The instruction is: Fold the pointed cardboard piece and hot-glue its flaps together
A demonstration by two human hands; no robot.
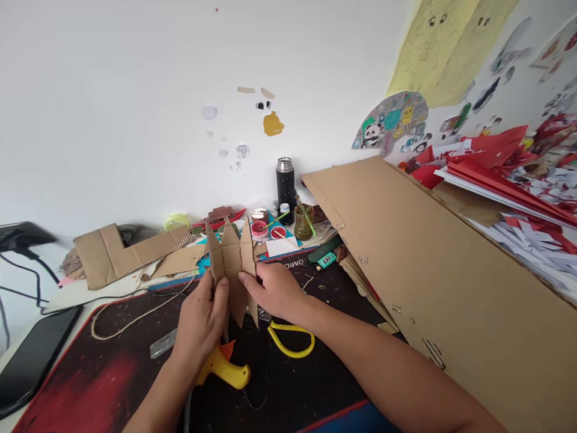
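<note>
The left hand (pixel 201 316) grips the left edge of a folded, spiky piece of cardboard (pixel 232 255) above the worktop (pixel 315 385), and the right hand (pixel 277 290) pinches its right side, thumb on the front. From that piece, a yellow glue gun (pixel 231 370) lies at six o'clock, a yellow loop handle (pixel 292 353) at five and a phone (pixel 38 361) at eight. A black flask (pixel 285 185) stands at one o'clock, a large cardboard sheet (pixel 433 258) leaning at three.

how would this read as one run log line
left hand: gripping folded cardboard | right hand: gripping same cardboard | cardboard: pointed ends up and down | dark mat: yellow glue gun, yellow loop handle
</note>
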